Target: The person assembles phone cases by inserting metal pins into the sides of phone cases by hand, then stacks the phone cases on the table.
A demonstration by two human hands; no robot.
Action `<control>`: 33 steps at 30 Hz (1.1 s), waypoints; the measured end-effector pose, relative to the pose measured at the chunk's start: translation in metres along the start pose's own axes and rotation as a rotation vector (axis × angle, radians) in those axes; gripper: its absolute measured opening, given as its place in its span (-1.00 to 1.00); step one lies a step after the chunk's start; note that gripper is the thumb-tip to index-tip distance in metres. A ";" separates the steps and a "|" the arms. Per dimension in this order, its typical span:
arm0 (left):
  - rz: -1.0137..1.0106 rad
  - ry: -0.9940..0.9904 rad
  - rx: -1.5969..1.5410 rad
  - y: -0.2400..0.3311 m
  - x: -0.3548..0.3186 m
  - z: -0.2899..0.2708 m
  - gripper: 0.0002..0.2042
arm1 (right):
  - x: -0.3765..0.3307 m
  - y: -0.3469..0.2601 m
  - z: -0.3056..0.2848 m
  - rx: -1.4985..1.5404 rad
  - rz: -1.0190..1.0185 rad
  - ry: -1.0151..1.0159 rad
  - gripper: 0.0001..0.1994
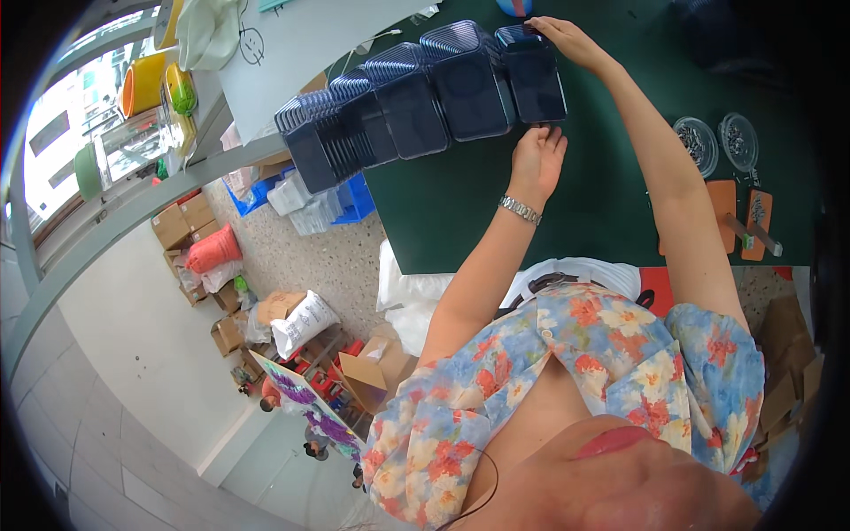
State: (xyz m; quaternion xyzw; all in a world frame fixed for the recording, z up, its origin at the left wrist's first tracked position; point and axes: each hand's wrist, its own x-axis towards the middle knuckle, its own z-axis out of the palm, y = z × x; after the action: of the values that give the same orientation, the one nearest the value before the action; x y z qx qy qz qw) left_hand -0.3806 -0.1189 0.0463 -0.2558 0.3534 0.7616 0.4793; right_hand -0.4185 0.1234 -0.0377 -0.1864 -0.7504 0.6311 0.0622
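At the far side of the green table, a row of stacked dark blue, see-through plastic containers (465,84) runs from left to right. The rightmost container stack (536,84) is between my two hands. My right hand (567,42) reaches over from the right, its fingers closed on the far top edge. Below the near edge is my left hand (538,159), with a metal watch (520,209) on the wrist. Its fingers are apart and their tips are at the container's lower edge; whether they press on it I cannot tell.
On the right of the green table (602,212) are two round clear tubs (695,146) of small metal parts. Orange blocks (722,217) with metal strips lie nearer. A white surface (297,53) adjoins on the left. Blue crates (354,199) and cardboard boxes (376,363) stand on the floor.
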 end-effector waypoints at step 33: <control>0.220 -0.312 -0.080 0.078 -0.172 0.038 -0.81 | -0.051 -0.213 0.034 -0.047 -0.408 0.223 -0.55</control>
State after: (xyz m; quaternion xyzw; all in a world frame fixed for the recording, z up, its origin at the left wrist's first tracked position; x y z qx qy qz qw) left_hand -0.3834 -0.2065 0.2178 -0.1134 0.2702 0.8531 0.4317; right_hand -0.4254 0.0449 0.1701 -0.1007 -0.7755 0.5632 0.2668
